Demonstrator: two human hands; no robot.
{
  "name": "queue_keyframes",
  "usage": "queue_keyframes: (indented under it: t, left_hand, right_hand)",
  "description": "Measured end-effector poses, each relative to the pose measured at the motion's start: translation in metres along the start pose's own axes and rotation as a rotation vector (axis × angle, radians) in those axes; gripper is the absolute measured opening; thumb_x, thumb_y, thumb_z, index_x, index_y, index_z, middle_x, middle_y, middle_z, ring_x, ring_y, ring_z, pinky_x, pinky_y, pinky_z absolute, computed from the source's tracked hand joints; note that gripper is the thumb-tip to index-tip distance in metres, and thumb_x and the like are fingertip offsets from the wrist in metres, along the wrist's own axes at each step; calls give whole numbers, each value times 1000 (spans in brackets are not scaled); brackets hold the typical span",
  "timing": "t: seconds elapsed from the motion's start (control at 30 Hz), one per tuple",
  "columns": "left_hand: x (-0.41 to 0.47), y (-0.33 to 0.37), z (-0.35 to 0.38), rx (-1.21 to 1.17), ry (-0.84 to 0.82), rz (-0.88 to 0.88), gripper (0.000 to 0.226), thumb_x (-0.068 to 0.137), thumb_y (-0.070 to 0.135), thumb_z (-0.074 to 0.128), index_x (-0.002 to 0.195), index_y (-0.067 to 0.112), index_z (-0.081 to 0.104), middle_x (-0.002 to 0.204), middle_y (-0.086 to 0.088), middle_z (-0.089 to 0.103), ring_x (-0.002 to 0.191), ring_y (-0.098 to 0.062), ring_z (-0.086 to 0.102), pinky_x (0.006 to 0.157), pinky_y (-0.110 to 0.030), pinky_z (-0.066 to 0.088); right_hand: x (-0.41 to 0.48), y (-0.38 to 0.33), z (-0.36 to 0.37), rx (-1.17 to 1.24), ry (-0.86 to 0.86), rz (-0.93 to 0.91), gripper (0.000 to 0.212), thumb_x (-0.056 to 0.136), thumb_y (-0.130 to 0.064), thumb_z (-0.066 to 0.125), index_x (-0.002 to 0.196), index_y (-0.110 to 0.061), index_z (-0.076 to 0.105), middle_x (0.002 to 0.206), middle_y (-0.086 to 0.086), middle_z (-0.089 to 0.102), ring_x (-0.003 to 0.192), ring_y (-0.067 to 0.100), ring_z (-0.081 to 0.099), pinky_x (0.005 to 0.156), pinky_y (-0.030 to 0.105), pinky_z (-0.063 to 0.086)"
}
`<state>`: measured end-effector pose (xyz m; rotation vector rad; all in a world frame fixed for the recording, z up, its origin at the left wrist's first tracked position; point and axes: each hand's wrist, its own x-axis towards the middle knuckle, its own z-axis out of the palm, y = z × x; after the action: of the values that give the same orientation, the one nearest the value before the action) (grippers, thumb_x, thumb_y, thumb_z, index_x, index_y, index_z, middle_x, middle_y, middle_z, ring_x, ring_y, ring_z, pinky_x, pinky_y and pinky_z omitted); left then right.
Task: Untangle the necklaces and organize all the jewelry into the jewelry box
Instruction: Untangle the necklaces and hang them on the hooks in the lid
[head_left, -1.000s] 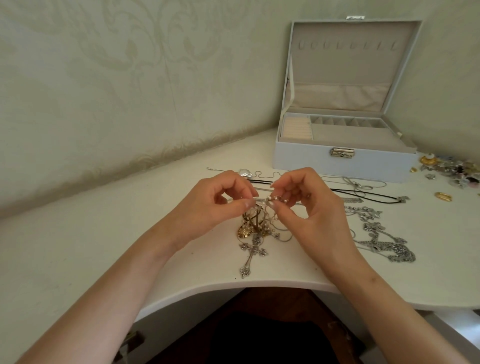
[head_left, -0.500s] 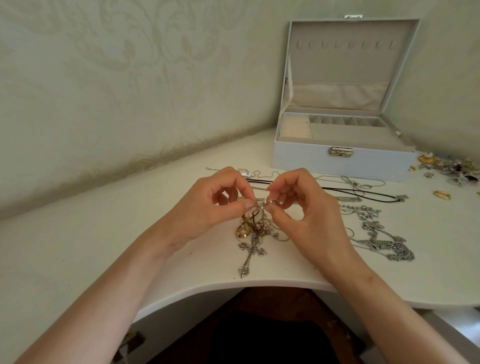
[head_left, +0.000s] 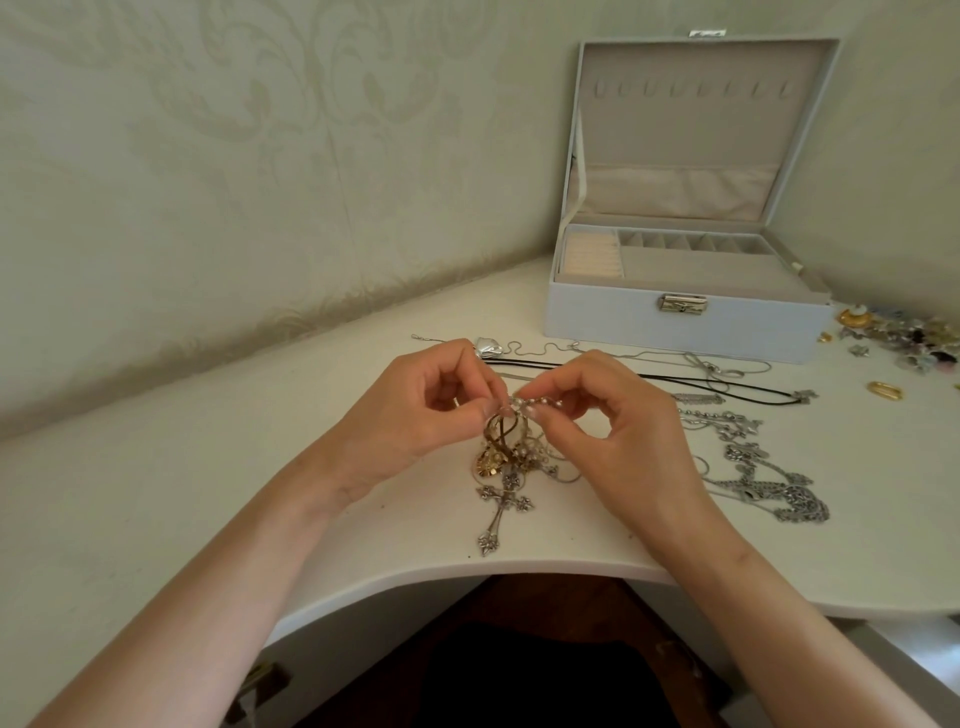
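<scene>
the left hand (head_left: 415, 410) and right hand (head_left: 613, 431) each pinch a strand of the tangled necklaces (head_left: 511, 441), lifted between them just above the tabletop (head_left: 208, 467). a silver cross pendant (head_left: 501, 506) lies below the hands. the open jewelry box (head_left: 685, 312) stands beyond the right hand.
</scene>
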<state>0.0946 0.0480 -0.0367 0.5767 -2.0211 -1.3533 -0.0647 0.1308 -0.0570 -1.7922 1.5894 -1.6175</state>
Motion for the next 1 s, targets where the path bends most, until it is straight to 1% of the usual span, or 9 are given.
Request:
queue_keyframes:
  t: [0.07,0.17,0.27,0.5,0.6,0.67,0.77,0.83,1.0]
  left_hand:
    - [1,1,0,-21,29,4,11,75,7,64,70,11,55,78,9,65,74,-7,54,67,-14,44]
    - [1,0,1,-21,42,-10,14,81,0,64,73,8,55,76,7,67,73,-6,56,66,-12,44]
    - [1,0,1,5,40,-18,5,73,9,61,71,10,56,76,6,68,72,-3,58,66,-12,45]
    - [-1,2,1,13,14,-12,7,72,9,62,70,10,56,78,8,67,76,-7,58,69,-16,46]
    - [-1,4,1,6,18,-6,12,78,3,66,73,8,56,78,7,67,75,-9,56,69,-16,46]
    - [0,5,1,6,36,-3,15,81,0,66,76,8,55,78,6,68,76,-14,55,71,-21,45]
    - [0,5,1,4,69,-3,16,79,7,68,84,12,53,80,3,69,76,-20,54,73,-32,43]
    - [1,4,1,17,96,-3,18,82,3,68,88,12,54,80,4,69,75,-20,52,71,-31,41]
    - [1,3,0,36,117,-14,12,83,1,64,91,7,57,80,4,68,76,-21,54,67,-19,44]
  right_hand:
    - [0,-1,-1,18,0,15,19,78,-4,72,83,-22,69,78,-11,61,73,9,54,70,18,45]
    - [-1,-4,-1,38,-9,42,19,79,-5,71,81,-23,69,81,-9,65,75,10,56,71,20,46]
    - [-2,-6,-1,46,-21,100,20,80,-8,70,79,-27,66,78,-13,66,73,6,55,71,16,45]
    - [-2,-8,-2,49,-20,82,18,79,-7,72,80,-25,69,73,-12,67,73,1,57,71,9,43]
    - [-2,-7,-2,58,-23,93,21,78,-7,73,78,-27,66,77,-12,66,73,3,58,73,13,44]
    - [-2,-5,-1,56,-25,101,20,77,-6,74,77,-24,65,78,-11,66,73,4,58,73,14,44]
    - [-3,-4,-1,73,-33,96,19,77,-4,74,76,-20,64,76,-7,66,75,8,59,75,22,47]
    - [-3,-5,-1,88,-36,89,20,76,-3,74,74,-20,64,76,-6,66,76,11,60,77,26,49]
    - [-3,-7,-1,95,-43,79,22,76,-1,73,72,-21,64,77,-6,67,77,11,61,79,28,49]
